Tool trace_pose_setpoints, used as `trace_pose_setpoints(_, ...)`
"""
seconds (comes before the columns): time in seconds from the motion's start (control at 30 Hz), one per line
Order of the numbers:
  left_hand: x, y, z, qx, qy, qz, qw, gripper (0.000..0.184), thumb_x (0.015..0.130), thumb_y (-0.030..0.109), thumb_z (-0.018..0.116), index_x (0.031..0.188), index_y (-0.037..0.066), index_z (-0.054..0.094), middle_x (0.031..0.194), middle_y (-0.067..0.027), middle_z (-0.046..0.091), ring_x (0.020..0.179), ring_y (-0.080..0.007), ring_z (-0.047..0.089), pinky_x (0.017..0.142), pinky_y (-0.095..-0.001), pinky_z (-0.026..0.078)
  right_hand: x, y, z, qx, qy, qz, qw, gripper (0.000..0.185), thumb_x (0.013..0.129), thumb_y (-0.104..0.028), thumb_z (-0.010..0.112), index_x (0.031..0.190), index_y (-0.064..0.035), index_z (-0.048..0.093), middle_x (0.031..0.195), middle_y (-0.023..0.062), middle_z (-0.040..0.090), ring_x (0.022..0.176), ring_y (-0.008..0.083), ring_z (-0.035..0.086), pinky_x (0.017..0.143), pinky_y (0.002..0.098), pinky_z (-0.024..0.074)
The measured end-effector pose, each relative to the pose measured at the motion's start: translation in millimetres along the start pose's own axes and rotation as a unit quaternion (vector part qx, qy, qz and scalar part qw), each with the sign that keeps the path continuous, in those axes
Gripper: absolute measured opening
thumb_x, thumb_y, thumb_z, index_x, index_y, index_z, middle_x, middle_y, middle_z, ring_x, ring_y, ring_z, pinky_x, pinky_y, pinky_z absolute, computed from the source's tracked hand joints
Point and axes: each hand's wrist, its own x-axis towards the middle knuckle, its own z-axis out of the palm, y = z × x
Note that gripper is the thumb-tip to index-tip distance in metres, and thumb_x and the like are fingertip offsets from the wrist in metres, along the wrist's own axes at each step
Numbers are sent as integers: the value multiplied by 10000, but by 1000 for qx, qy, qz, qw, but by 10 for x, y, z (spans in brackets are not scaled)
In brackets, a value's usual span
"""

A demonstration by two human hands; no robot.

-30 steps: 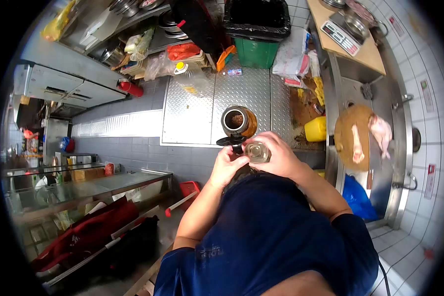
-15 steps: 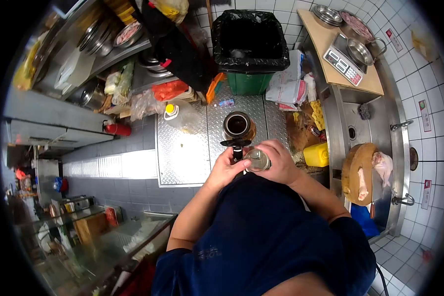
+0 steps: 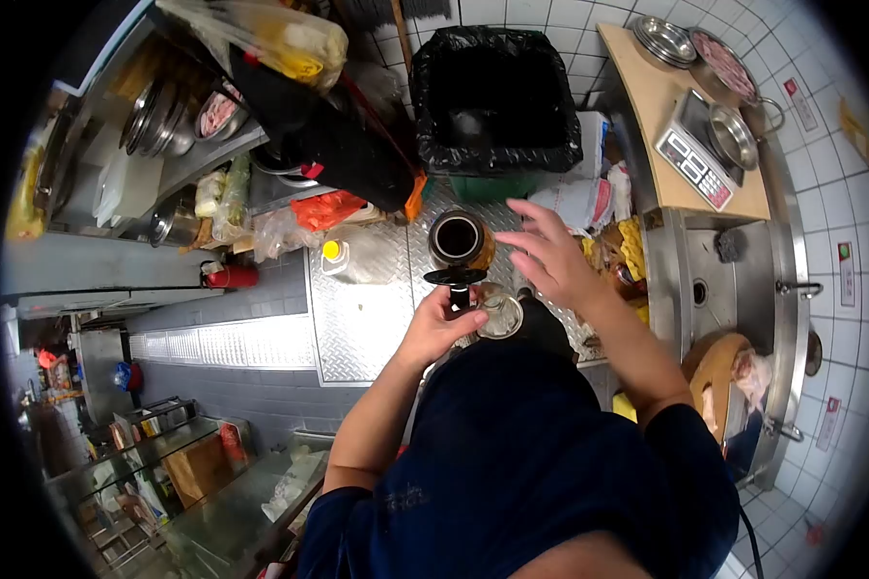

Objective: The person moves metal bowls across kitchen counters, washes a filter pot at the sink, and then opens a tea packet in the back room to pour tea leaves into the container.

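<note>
A jug (image 3: 461, 241) with a round rim, amber-brown sides and a dark inside is in front of my body. Its black lid (image 3: 456, 277) stands tipped back on my side of the mouth. My left hand (image 3: 438, 326) is closed around the black handle below the lid. The left thumb reaches the edge of a clear drinking glass (image 3: 500, 315); whether that hand also carries the glass I cannot tell. My right hand (image 3: 553, 253) is raised to the right of the jug, fingers spread, holding nothing.
A black-lined bin (image 3: 492, 106) stands ahead. On the metal floor plate sits a yellow-capped plastic jug (image 3: 343, 256). At right are a sink (image 3: 719, 289), a round chopping board (image 3: 710, 372) with raw meat, and a digital scale (image 3: 690, 164). Shelves (image 3: 203, 145) line the left.
My right hand has let go of the glass and moved up and right, opening its fingers. My left hand keeps hold of the jug's handle. The view has shifted slightly.
</note>
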Motion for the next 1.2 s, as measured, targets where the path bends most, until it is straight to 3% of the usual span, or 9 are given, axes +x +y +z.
trace_pose_setpoints(0.17,598,216,240,4,26,-15,1000,394,841,100,791,1153,13,567,1023,15,577,931,-75,552,821,-247,486,855,693,-319,-49,-155,-104,981,244,881,-132,594,1060,-43,734,1431,211,488,1353,388,427,1105,469,376)
trace_pose_setpoints(0.2,718,289,340,-4,47,-24,999,381,811,131,815,1106,51,586,1040,8,609,930,-86,552,831,-259,463,993,770,-430,-41,-203,-89,974,210,853,-100,620,1024,-50,732,1466,203,455,1403,384,370,1128,474,352)
trace_pose_setpoints(0.43,1523,415,749,-38,70,-19,997,407,814,117,799,1151,36,585,1099,-1,600,973,-92,548,858,-268,457,1596,1536,-894,-27,-318,-144,937,126,827,-69,627,921,-59,711,1448,197,484,1403,381,383,1142,471,349)
trace_pose_setpoints(0.7,2096,498,847,-28,74,-57,995,396,845,69,784,1156,-12,552,1083,-16,585,1003,-97,571,902,-277,506,1887,2092,-1018,62,-322,-79,941,66,790,-60,709,831,-56,658,1413,182,529,1389,367,411,1130,459,361)
trace_pose_setpoints(0.8,2268,503,806,-55,85,-60,993,337,825,84,792,1086,42,583,1032,3,599,882,-72,570,796,-237,480,1988,2193,-972,69,-291,-89,950,98,787,-70,731,805,-61,635,1385,175,559,1366,367,443,1111,455,378)
trace_pose_setpoints(0.9,2441,547,694,-70,73,-49,994,344,829,73,788,1100,32,580,1023,4,596,906,-81,577,812,-251,492,2114,2254,-967,77,-259,-96,958,103,802,-80,741,821,-68,641,1375,169,567,1356,365,456,1090,447,399)
trace_pose_setpoints(1.1,2796,582,309,-64,49,-13,997,375,825,78,793,1123,16,574,1019,-2,592,923,-97,579,812,-255,498,2470,2272,-1047,153,-241,10,958,98,819,-75,742,843,-65,648,1284,171,605,1286,349,527,1050,391,430)
trace_pose_setpoints(1.2,2926,653,64,-26,41,-25,999,393,820,83,799,1135,15,576,1032,-5,586,944,-101,575,816,-257,497,2726,2249,-1066,178,-210,7,961,138,820,-48,743,907,-60,637,1260,140,598,1214,263,575,1033,348,432)
